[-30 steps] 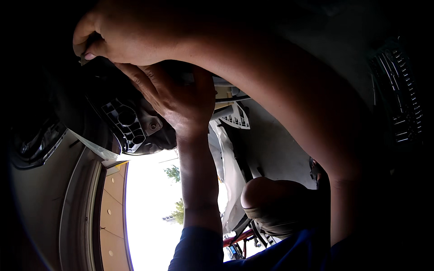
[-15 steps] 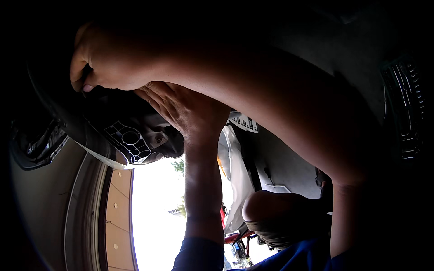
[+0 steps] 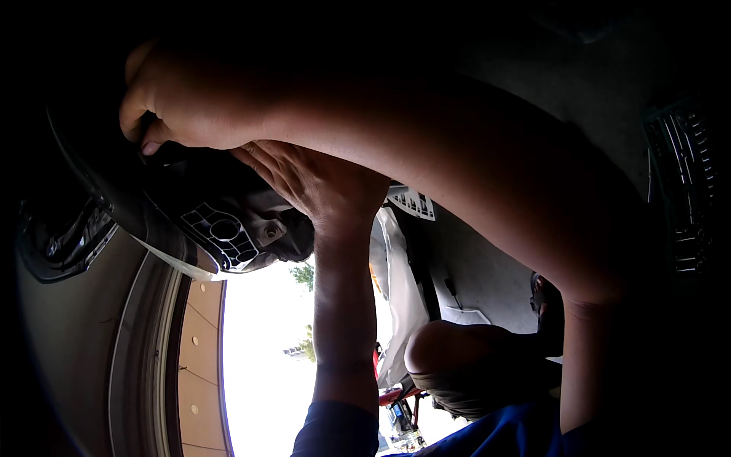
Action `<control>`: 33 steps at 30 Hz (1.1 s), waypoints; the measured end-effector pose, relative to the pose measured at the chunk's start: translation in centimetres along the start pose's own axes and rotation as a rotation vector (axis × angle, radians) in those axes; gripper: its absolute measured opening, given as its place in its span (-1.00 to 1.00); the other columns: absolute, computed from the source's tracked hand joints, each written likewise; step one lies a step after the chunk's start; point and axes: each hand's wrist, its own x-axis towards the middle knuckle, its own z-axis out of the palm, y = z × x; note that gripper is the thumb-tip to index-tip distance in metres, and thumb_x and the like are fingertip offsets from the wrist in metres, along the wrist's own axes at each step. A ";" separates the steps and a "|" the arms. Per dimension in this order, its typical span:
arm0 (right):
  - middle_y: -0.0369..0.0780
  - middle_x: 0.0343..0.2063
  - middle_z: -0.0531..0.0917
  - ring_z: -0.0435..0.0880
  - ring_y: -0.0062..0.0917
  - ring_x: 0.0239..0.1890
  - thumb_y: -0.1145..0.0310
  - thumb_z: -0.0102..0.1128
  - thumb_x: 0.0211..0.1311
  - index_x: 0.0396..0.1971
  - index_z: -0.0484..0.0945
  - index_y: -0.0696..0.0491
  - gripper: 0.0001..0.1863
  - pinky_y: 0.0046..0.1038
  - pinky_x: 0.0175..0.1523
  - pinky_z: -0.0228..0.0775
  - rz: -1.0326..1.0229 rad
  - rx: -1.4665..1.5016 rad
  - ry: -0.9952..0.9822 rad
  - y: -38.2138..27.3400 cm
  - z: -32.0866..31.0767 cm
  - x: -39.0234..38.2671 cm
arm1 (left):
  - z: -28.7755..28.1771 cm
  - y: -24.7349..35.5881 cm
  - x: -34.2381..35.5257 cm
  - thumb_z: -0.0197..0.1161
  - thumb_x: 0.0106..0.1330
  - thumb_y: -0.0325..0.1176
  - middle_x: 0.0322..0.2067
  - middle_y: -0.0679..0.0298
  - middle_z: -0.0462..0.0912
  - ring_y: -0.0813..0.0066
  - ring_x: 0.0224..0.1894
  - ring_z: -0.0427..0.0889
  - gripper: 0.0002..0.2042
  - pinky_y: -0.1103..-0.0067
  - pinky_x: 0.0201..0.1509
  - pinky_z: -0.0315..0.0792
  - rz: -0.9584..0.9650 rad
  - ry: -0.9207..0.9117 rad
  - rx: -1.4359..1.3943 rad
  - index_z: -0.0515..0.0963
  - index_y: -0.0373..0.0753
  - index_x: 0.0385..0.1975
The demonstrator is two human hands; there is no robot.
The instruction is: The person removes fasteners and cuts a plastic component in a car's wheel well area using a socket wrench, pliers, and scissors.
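Note:
My right forearm crosses the picture from the right, its hand point(image 3: 175, 107) at the upper left against a dark, curved panel point(image 3: 126, 206). Its fingers curl inward to the thumb, closed; whatever they grip is lost in shadow. Below that wrist, my left hand point(image 3: 320, 183) reaches up from the lower edge with its fingers stretched out along the dark part behind. Its fingertips are partly covered by my right wrist. Under both hands is a moulded black piece with a pale-edged lattice and a round opening point(image 3: 225, 228). Beside it sits a round metal fastener or hole point(image 3: 270, 231).
A tray or case of tools point(image 3: 681, 186) lies at the far right. A thin-shafted tool point(image 3: 451, 289) is on the grey floor near my bent knee point(image 3: 434, 346). A pale hanging sheet point(image 3: 400, 297) and a tan panelled wall point(image 3: 199, 365) flank bright daylight. A lamp-like part point(image 3: 65, 240) is far left.
Both hands keep nearly the same places and grips. The view has shifted slightly, so the lattice piece appears a little further right.

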 end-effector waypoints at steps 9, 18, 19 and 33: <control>-0.25 -0.37 0.59 0.58 -0.39 -0.18 0.40 0.22 0.06 -0.48 0.66 0.00 -0.94 -0.38 -0.13 0.45 -0.147 0.100 0.184 0.7 0.3 0.1 | 0.0 -0.4 -0.4 0.40 -0.15 0.39 0.32 -0.54 -0.34 -0.38 0.44 -0.37 0.41 -0.07 0.46 -0.33 0.052 0.036 -0.038 -0.35 -0.65 0.33; -0.23 -0.49 0.52 0.50 -0.29 -0.27 0.38 0.21 -0.10 -0.71 0.63 -0.04 -0.90 -0.25 -0.20 0.36 -0.289 0.190 0.363 -0.1 2.3 -0.4 | -2.0 -0.9 -0.3 0.37 -0.01 0.27 0.32 -0.54 -0.31 -0.44 0.43 -0.34 0.26 -0.14 0.43 -0.32 0.067 0.082 -0.050 -0.28 -0.56 0.37; -0.23 -0.49 0.52 0.50 -0.30 -0.28 0.37 0.21 -0.09 -0.72 0.61 -0.03 -0.89 -0.26 -0.20 0.36 -0.316 0.054 0.384 0.2 1.2 -0.6 | -1.0 -0.4 0.4 0.36 -0.01 0.26 0.33 -0.53 -0.29 -0.44 0.43 -0.33 0.25 -0.14 0.43 -0.32 0.095 0.108 -0.084 -0.28 -0.56 0.37; -0.26 -0.46 0.54 0.52 -0.35 -0.28 0.35 0.17 0.01 -0.62 0.51 -0.04 -0.92 -0.30 -0.15 0.39 -0.475 -0.277 0.101 -0.6 0.1 0.0 | -0.6 0.8 1.9 0.28 0.09 0.11 0.33 -0.37 -0.05 -0.40 0.41 -0.11 0.08 -0.14 0.41 -0.15 0.043 0.213 -0.094 -0.17 -0.54 0.37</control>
